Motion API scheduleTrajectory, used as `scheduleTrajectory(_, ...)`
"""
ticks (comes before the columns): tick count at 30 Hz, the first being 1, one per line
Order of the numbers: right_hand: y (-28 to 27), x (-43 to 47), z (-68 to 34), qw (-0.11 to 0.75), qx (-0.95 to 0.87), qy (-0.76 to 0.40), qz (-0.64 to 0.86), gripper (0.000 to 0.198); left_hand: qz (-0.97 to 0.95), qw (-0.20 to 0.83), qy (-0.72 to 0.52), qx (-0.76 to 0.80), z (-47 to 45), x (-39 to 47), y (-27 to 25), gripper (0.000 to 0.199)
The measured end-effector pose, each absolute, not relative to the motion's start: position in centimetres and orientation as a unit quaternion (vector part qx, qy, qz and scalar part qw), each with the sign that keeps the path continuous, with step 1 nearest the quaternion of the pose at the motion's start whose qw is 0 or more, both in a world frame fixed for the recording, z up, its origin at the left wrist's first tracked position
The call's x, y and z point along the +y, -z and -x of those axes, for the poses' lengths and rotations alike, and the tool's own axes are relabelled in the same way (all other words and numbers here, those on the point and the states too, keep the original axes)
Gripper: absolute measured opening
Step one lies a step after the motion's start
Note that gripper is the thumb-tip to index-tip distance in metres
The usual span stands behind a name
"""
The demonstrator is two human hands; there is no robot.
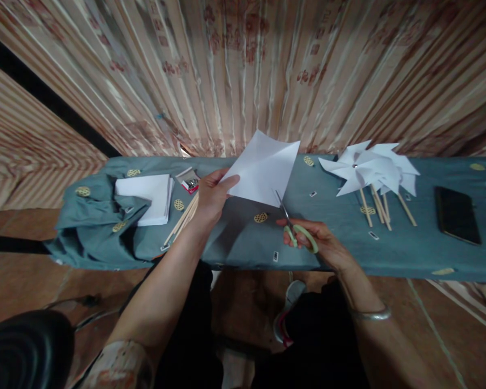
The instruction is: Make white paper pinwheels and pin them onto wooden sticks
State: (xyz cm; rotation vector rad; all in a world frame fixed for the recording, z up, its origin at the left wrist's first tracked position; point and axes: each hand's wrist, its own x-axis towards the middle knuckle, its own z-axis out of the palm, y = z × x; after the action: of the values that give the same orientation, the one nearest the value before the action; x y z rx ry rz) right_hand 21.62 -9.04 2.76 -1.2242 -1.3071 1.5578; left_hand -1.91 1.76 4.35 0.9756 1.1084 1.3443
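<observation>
A square sheet of white paper [263, 167] with faint creases is held up by its left corner, pinched between the thumb and fingers of my left hand [214, 194]. My right hand [318, 237] grips a pair of scissors [302, 237] with light green handles. Their metal blades point up at the paper's lower right corner and overlap it there; whether they cut into it I cannot tell. Just left of my left hand lie several wooden sticks [182, 220], partly hidden by it, and a small packet [189, 181] with red on it and shiny bits inside.
A stack of white paper [146, 197] lies at the left, partly under a fold of the green cloth [97, 227]. Several white paper pinwheels [368, 170] on sticks lie at the right, beside a dark phone [457, 214]. Patterned curtains [243, 70] hang behind; a black round seat [28, 351] stands lower left.
</observation>
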Motion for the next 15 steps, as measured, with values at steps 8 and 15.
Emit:
scheduleTrajectory(8,-2.91,-9.11,-21.83,0.372,-0.513,-0.607,0.48,0.065,-0.398,0.546,-0.566,0.472,1.52,1.63,-4.34,0.028)
scheduleTrajectory(15,-3.19,-9.13,-21.76,0.373,-0.505,-0.607,0.487,0.064,-0.407,0.554,-0.562,0.459,1.26,1.44,-4.21,0.028)
